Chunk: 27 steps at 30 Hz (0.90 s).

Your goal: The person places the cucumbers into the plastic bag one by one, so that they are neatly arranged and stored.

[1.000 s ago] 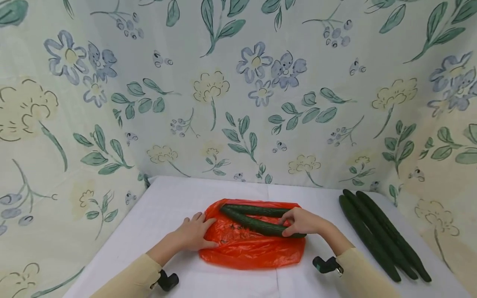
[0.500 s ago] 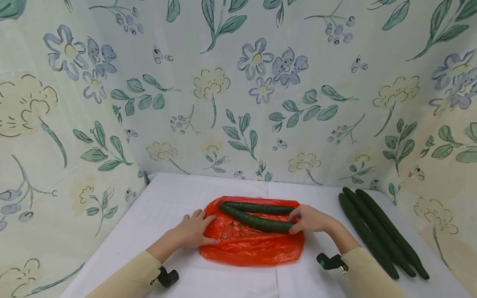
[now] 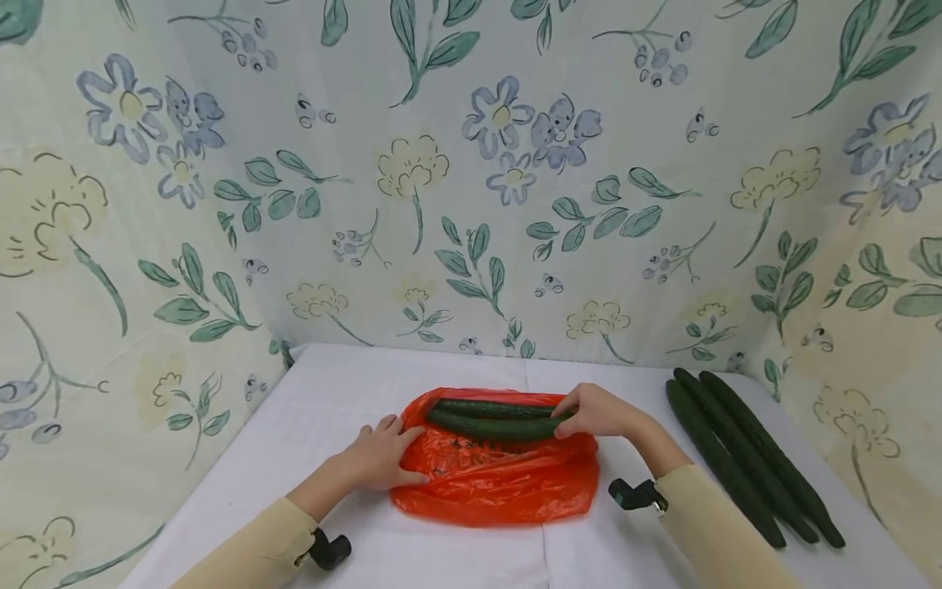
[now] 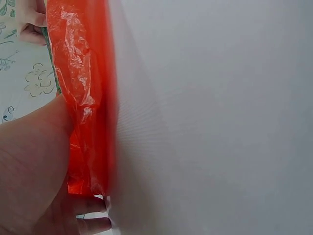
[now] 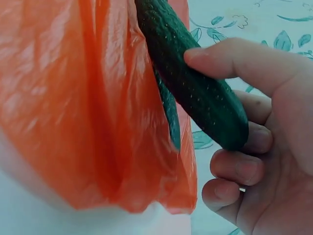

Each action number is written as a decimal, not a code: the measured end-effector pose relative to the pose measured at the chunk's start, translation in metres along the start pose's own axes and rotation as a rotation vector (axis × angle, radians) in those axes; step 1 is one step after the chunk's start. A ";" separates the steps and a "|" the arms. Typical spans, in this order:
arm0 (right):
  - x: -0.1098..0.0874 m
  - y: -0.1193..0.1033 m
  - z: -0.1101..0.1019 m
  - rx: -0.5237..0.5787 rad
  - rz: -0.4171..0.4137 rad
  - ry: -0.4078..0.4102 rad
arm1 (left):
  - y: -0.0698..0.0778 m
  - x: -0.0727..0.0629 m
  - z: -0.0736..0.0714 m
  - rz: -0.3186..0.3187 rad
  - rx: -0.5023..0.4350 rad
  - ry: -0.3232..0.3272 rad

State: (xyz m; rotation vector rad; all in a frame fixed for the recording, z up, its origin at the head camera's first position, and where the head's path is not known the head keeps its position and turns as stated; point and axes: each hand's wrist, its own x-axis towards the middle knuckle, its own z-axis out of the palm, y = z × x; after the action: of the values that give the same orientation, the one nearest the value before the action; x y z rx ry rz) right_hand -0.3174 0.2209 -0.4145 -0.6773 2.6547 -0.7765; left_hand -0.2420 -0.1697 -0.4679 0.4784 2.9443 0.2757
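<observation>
An orange-red plastic bag lies on the white-covered table, with two dark green cucumbers on it side by side. My right hand pinches the right end of the near cucumber between thumb and fingers. In the right wrist view, that cucumber slants out past the bag's edge. Behind it lies the far cucumber, whose right end is hidden by my right hand in the head view. At the bag's left end my left hand rests with fingers spread, its thumb against the plastic.
Three more cucumbers lie together, slanting, on the right side of the table. Flower-patterned cloth hangs behind and at both sides. A small black camera sits on the left wrist, another on the right.
The near cucumber has shifted away from me, up against the far one, closing the gap at their right ends. My right hand moved with it. My left hand stays at the bag's left end.
</observation>
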 end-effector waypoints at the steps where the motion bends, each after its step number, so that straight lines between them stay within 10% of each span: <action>1: 0.003 -0.002 0.000 -0.006 0.011 0.003 | 0.000 0.000 0.000 0.002 0.000 0.000; 27: 0.000 0.011 0.025 -0.156 0.216 0.197 | -0.003 -0.001 0.002 0.001 -0.011 0.006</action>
State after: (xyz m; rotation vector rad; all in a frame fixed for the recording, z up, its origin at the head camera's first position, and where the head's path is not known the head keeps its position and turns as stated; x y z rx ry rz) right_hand -0.3110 0.2182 -0.4409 -0.3553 2.9287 -0.6092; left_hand -0.2419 -0.1726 -0.4700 0.4782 2.9467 0.2945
